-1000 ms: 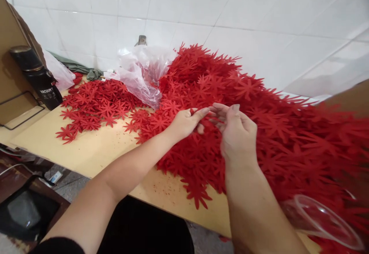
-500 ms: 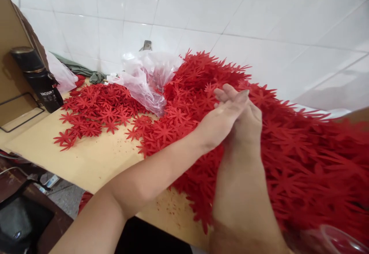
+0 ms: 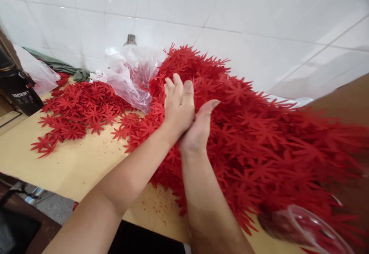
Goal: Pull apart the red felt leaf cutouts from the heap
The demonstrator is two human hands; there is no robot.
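Head view: both hands, left hand (image 3: 178,106) over right hand (image 3: 198,129), have shifted left above the red leaves (image 3: 259,138).

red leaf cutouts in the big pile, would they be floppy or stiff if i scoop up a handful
Probably floppy: the cutouts look thin and flat, with narrow points that droop over the table edge. Likely very light. They may snag and lift in clumps, as the points interlock where the left hand and right hand press in.
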